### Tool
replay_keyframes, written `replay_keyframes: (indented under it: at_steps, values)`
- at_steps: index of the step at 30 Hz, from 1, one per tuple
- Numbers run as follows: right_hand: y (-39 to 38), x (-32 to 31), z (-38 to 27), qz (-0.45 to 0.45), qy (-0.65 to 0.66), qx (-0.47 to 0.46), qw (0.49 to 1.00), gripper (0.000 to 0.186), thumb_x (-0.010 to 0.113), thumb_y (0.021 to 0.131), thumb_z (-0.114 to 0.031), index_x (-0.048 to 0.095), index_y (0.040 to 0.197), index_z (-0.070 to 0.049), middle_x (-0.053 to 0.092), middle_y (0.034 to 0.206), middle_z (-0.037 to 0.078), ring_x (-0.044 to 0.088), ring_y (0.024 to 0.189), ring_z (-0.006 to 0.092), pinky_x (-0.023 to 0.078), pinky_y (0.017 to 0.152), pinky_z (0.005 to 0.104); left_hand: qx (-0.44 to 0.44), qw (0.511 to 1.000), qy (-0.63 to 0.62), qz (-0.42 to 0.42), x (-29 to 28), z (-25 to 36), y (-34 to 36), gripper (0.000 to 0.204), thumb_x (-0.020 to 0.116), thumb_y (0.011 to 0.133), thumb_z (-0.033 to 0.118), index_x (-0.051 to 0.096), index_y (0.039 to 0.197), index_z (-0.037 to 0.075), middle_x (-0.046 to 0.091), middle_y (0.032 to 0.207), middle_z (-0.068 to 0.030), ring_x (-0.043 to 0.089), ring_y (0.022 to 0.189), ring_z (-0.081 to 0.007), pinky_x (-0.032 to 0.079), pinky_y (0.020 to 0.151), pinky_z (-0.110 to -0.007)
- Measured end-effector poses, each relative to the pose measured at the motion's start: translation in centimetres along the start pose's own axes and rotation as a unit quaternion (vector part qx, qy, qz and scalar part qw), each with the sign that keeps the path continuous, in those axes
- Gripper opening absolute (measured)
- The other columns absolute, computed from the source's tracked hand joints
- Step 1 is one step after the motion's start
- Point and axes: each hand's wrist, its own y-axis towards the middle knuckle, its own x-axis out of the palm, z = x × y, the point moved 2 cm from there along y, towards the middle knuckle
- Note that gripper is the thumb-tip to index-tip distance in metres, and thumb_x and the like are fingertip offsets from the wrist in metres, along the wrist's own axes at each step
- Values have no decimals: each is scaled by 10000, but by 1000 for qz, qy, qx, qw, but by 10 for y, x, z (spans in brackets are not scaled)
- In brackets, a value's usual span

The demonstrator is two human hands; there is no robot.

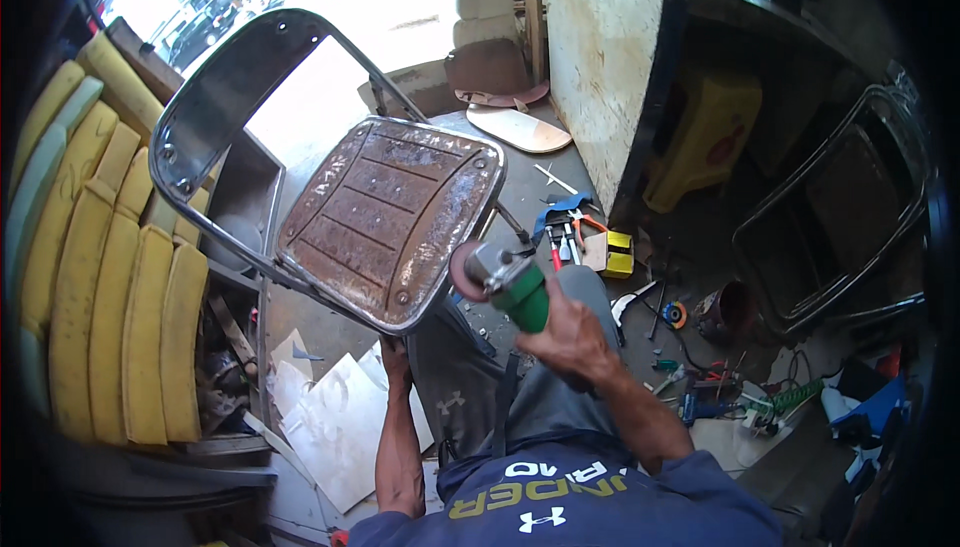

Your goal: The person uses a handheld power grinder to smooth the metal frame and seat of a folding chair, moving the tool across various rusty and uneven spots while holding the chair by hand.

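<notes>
Plainly, the right grip (pixel 572 339) wraps a green grinder (pixel 522 297), forearm (pixel 645 417) slanting up-left.

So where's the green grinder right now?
Mid-picture in the head view, the green grinder is in the right hand, its disc just right of the rusty chair seat.

The metal chair (pixel 390 209) is hiding most of the left hand (pixel 396 354) (grip unverifiable), and glare is obscuring the outdoor area (pixel 400 12).

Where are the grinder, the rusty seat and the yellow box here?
Grinder (pixel 519 294): head view, on its green body.
Rusty seat (pixel 388 211): head view, middle of its grooved panel.
Yellow box (pixel 619 254): head view, on its yellow side.
</notes>
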Motion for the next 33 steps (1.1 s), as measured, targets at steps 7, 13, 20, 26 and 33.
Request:
replay_keyframes:
  at_steps: [7,13,20,26,33]
  values:
    - [25,11,14,47,165,61,983,835,760,733,-377,387,1374,7,686,1059,344,677,1027,520,538,930,539,-29,999,12,-10,7,27,-5,436,417,1131,268,417,1496,29,517,1482,-145,510,1323,-265,381,1126,-392]
    - [4,23,22,3,151,33,988,932,778,736,-393,341,1460,-1,689,1057,342,676,1021,528,542,918,544,-39,998,-25,-37,5,33,-8,448,443,1125,300,431,1484,33,539,1454,-144,532,1291,-263,424,1085,-406]
    - [40,1,25,31,163,75,983,957,799,715,-378,333,1458,7,692,1059,323,688,1024,502,555,928,525,-61,998,-30,-10,12,38,-9,391,460,1085,145,475,1445,-6,544,1465,-154,526,1324,-270,379,1128,-380]
    - [7,15,22,-52,158,14,986,931,803,707,-388,377,1442,-7,691,1097,309,690,1049,480,543,951,521,-40,999,-4,-12,9,50,-18,387,463,1085,175,495,1425,-7,555,1447,-148,534,1304,-274,393,1110,-383]
    - [60,0,39,46,231,82,968,901,821,685,-361,419,1434,-63,683,1177,263,692,1078,429,548,945,475,-55,998,18,-21,19,53,-15,372,463,1086,182,510,1409,4,558,1442,-137,533,1302,-263,405,1093,-384]
